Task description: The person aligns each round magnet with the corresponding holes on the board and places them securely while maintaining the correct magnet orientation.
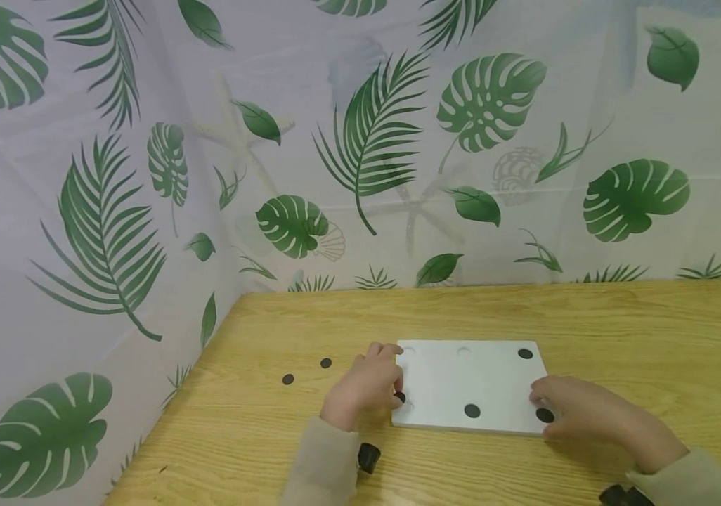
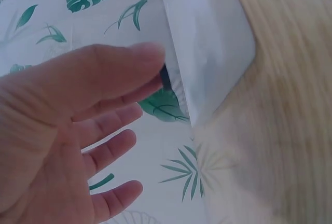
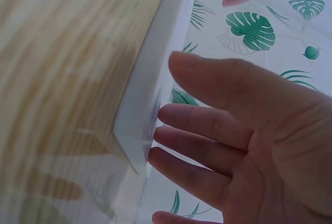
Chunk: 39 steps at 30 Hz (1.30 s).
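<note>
A white rectangular board [image 1: 443,383] lies on the table, with shallow round recesses visible along its far edge and at the near left corner. One black disc [image 1: 525,353] sits at its far right corner, another disc [image 1: 472,410] in the middle of its near side, and a third disc [image 1: 545,415] at its near right corner. Over the board's left end, my left hand [image 1: 369,383] pinches a small black disc [image 2: 165,77] between thumb and forefinger. My right hand [image 1: 594,414] is at the right end, its relaxed fingertips [image 3: 161,136] touching the board and its thumb apart from them.
Two loose black discs, a nearer one [image 1: 288,379] and a farther one [image 1: 326,363], lie on the wooden table [image 1: 259,450] left of the board. Leaf-printed cloth [image 1: 392,161] rises behind the table and along its left side.
</note>
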Available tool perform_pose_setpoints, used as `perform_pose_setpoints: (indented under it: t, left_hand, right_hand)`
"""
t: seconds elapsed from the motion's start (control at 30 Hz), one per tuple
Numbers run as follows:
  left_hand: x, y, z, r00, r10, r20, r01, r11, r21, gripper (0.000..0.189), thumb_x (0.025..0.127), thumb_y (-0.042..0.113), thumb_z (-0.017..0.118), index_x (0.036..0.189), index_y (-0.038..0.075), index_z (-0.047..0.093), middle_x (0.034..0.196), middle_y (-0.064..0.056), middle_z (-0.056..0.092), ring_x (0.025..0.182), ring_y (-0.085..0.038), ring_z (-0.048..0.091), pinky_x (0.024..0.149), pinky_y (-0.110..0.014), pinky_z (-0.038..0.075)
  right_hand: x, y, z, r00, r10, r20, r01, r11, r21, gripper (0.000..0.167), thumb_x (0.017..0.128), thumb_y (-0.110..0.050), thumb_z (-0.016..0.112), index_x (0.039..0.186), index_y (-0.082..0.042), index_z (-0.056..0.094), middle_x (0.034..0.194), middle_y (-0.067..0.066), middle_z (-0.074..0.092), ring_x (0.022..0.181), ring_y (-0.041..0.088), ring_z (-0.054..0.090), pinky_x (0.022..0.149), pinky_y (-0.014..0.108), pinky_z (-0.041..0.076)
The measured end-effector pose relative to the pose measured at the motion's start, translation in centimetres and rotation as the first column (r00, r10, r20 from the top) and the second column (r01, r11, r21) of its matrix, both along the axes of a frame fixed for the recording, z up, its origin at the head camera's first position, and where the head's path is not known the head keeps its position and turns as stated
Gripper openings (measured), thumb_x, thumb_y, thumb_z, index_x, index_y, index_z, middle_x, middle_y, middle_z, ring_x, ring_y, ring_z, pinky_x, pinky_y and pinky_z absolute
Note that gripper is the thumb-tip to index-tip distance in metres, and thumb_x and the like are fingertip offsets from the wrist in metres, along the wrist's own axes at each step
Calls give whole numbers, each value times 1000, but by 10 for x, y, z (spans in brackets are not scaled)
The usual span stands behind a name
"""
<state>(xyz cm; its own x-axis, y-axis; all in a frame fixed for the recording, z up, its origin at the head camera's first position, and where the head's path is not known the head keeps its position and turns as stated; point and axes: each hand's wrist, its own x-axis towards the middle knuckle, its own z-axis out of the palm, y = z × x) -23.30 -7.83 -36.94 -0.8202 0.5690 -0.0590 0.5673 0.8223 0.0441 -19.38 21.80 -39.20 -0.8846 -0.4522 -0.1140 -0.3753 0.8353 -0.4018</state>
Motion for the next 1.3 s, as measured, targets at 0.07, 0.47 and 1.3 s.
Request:
perform_pose_setpoints:
  t: [0.07, 0.47, 1.3]
  left_hand:
    - [1, 2, -1, 1000, -5, -2, 5, 1000, -11, 12, 74, 23, 71, 68, 18, 62, 131, -3, 39, 117, -23, 31, 88, -41, 35]
    - [3, 9, -7, 1000, -2, 9, 2, 998, -57, 10, 73, 22, 72, 70, 20, 63, 131, -1, 39, 118, -22, 31, 89, -41, 34]
    - [3, 14, -11, 998, 21, 55, -20, 999, -29, 10, 74, 17, 71, 69, 16, 63, 124, -1, 45, 114, -20, 35, 90, -42, 35]
  right_hand:
    - [0, 0, 0, 1000, 5, 3, -5, 1000, 1, 44, 64, -17, 76, 98, 5, 59, 103, 16, 57, 95, 34, 52, 82, 47, 41]
    - [0, -1, 0, 1000, 8, -7, -8, 1000, 11, 45, 64, -17, 76, 100, 4, 58, 102, 15, 57, 94, 33, 53, 82, 47, 41]
    - [0, -2, -1, 1000, 0, -6, 0, 1000, 24, 45, 61, -15, 77, 97, 4, 58, 101, 16, 58, 93, 33, 53, 81, 47, 41]
